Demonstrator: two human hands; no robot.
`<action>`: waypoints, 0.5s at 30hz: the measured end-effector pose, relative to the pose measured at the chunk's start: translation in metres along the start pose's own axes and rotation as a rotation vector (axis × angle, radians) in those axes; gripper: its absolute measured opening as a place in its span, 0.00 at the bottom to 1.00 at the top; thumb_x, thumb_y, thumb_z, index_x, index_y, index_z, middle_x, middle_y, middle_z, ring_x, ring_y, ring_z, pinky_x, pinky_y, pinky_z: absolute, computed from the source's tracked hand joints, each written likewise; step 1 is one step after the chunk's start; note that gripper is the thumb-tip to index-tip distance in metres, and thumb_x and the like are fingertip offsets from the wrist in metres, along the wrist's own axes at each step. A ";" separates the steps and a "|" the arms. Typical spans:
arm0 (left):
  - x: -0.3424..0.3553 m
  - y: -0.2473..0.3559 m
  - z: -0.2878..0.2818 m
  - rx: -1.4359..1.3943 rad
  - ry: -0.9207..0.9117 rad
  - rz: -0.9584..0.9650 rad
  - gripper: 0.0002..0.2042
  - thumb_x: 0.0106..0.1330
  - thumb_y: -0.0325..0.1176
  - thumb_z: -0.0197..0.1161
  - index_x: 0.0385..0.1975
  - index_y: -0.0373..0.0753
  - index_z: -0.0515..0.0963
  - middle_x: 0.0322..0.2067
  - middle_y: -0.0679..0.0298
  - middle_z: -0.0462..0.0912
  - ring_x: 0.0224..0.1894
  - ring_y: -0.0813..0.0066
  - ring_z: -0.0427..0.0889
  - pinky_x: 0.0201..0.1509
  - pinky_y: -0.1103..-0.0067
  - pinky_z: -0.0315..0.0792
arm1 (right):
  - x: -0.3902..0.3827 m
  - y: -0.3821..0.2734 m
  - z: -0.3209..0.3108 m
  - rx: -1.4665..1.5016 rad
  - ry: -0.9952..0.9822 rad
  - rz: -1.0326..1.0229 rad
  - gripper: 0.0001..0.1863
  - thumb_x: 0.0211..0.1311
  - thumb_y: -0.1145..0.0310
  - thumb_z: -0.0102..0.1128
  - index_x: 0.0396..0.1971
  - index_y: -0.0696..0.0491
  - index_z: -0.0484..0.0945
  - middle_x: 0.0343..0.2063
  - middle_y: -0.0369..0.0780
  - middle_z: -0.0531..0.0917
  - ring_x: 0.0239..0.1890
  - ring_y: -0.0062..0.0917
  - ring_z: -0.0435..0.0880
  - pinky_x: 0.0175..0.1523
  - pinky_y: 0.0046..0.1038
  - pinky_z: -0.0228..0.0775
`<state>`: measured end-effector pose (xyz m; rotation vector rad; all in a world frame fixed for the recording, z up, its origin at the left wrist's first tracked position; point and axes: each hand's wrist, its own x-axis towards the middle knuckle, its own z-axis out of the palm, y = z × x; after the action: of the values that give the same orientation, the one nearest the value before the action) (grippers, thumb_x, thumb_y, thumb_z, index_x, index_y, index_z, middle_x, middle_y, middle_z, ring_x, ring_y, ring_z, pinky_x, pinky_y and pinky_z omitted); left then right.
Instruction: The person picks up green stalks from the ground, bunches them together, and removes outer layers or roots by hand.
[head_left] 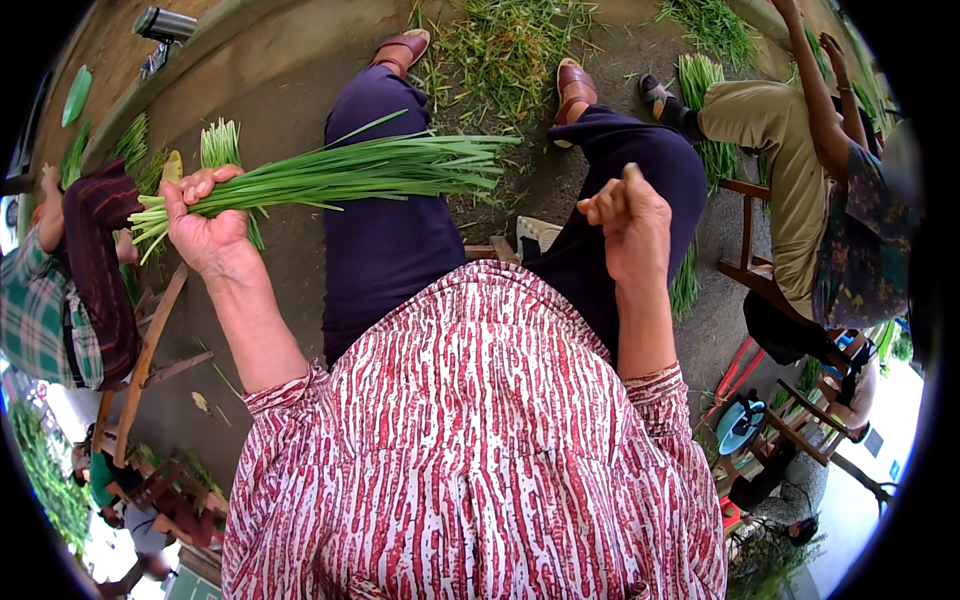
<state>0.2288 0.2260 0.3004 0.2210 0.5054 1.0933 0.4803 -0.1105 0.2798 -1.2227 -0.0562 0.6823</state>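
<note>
My left hand (212, 235) is closed around the pale lower ends of a bunch of chives (340, 172). The long green leaves stretch rightward over my left thigh, their tips fanning out between my knees. My right hand (635, 225) is raised over my right thigh, apart from the bunch. Its fingers are curled, with one digit pointing up; the inside of the grip is hidden. Just behind my left hand, another bundle of chives (220, 143) with pale ends rests on the ground.
Loose green and yellowed trimmings (515, 60) lie on the ground beyond my feet. At the right, a person in khaki trousers (765, 120) sits beside a pile of chives (702, 75). Another person in a plaid top (45, 300) is at the left, near a wooden stool (150, 345).
</note>
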 end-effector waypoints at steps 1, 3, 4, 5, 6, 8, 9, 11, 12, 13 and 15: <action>0.001 0.002 -0.002 0.000 0.003 -0.005 0.16 0.66 0.40 0.53 0.18 0.41 0.63 0.13 0.69 0.61 0.20 0.74 0.65 0.34 0.71 0.64 | 0.002 0.008 -0.002 -0.045 -0.032 0.017 0.19 0.67 0.66 0.51 0.14 0.56 0.67 0.14 0.35 0.69 0.18 0.19 0.65 0.31 0.24 0.66; 0.002 0.006 -0.007 -0.002 0.005 -0.016 0.16 0.66 0.41 0.53 0.18 0.41 0.63 0.13 0.69 0.61 0.19 0.74 0.65 0.34 0.72 0.63 | 0.002 0.014 -0.003 -0.431 -0.108 -0.028 0.15 0.65 0.68 0.52 0.19 0.60 0.73 0.17 0.35 0.75 0.21 0.16 0.70 0.32 0.22 0.67; 0.002 0.007 -0.008 -0.003 0.007 -0.017 0.16 0.67 0.41 0.52 0.18 0.41 0.62 0.13 0.69 0.61 0.19 0.75 0.65 0.34 0.72 0.63 | 0.001 0.017 0.001 -0.536 -0.122 -0.065 0.12 0.63 0.70 0.52 0.23 0.61 0.75 0.19 0.35 0.77 0.23 0.16 0.72 0.33 0.21 0.67; 0.002 0.007 -0.009 -0.005 0.009 -0.017 0.16 0.67 0.41 0.52 0.19 0.41 0.62 0.13 0.70 0.61 0.18 0.75 0.65 0.34 0.72 0.63 | 0.000 0.021 0.005 -0.641 -0.137 -0.103 0.10 0.62 0.71 0.53 0.26 0.63 0.77 0.21 0.35 0.79 0.25 0.15 0.74 0.34 0.20 0.67; 0.001 0.007 -0.009 -0.008 0.009 -0.021 0.16 0.67 0.41 0.52 0.19 0.41 0.62 0.13 0.70 0.61 0.18 0.75 0.65 0.34 0.73 0.63 | 0.001 0.025 0.005 -0.690 -0.162 -0.107 0.08 0.60 0.73 0.53 0.32 0.62 0.79 0.23 0.37 0.81 0.27 0.17 0.76 0.35 0.20 0.68; 0.002 0.008 -0.009 -0.006 -0.016 -0.033 0.16 0.67 0.41 0.51 0.19 0.41 0.62 0.13 0.70 0.61 0.18 0.76 0.65 0.34 0.73 0.63 | 0.001 0.030 0.007 -0.745 -0.212 -0.108 0.09 0.60 0.72 0.53 0.34 0.62 0.79 0.23 0.38 0.81 0.27 0.17 0.76 0.35 0.21 0.68; 0.002 0.009 -0.012 -0.008 -0.026 -0.037 0.16 0.67 0.42 0.51 0.19 0.41 0.62 0.13 0.70 0.61 0.18 0.76 0.65 0.34 0.73 0.63 | 0.002 0.032 0.009 -0.775 -0.240 -0.109 0.10 0.60 0.72 0.53 0.34 0.62 0.79 0.23 0.39 0.81 0.27 0.17 0.76 0.35 0.21 0.68; 0.004 0.012 -0.019 -0.021 -0.066 -0.069 0.16 0.67 0.42 0.52 0.19 0.41 0.64 0.14 0.69 0.63 0.19 0.75 0.66 0.34 0.72 0.64 | 0.002 0.034 0.011 -0.771 -0.250 -0.086 0.12 0.59 0.71 0.54 0.38 0.62 0.79 0.24 0.40 0.81 0.27 0.18 0.76 0.34 0.21 0.68; 0.005 0.013 -0.020 -0.026 -0.089 -0.084 0.16 0.67 0.42 0.53 0.19 0.41 0.65 0.14 0.69 0.63 0.19 0.75 0.66 0.34 0.72 0.65 | 0.003 0.037 0.012 -0.751 -0.252 -0.088 0.12 0.59 0.70 0.54 0.38 0.62 0.79 0.23 0.39 0.81 0.27 0.18 0.76 0.34 0.21 0.68; 0.005 0.013 -0.021 -0.025 -0.096 -0.087 0.16 0.67 0.42 0.53 0.19 0.41 0.65 0.14 0.69 0.63 0.19 0.75 0.66 0.34 0.72 0.65 | 0.005 0.039 0.013 -0.731 -0.254 -0.091 0.13 0.59 0.70 0.54 0.39 0.62 0.79 0.23 0.39 0.81 0.27 0.17 0.76 0.34 0.21 0.68; 0.005 0.013 -0.023 -0.026 -0.108 -0.092 0.16 0.66 0.41 0.54 0.18 0.41 0.65 0.14 0.69 0.63 0.19 0.75 0.66 0.34 0.72 0.65 | 0.009 0.042 0.017 -0.666 -0.256 -0.062 0.13 0.59 0.70 0.55 0.39 0.62 0.79 0.23 0.37 0.81 0.26 0.17 0.75 0.33 0.21 0.67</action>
<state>0.2093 0.2348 0.2846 0.2304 0.4011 0.9920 0.4622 -0.0846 0.2459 -1.7505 -0.5689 0.7920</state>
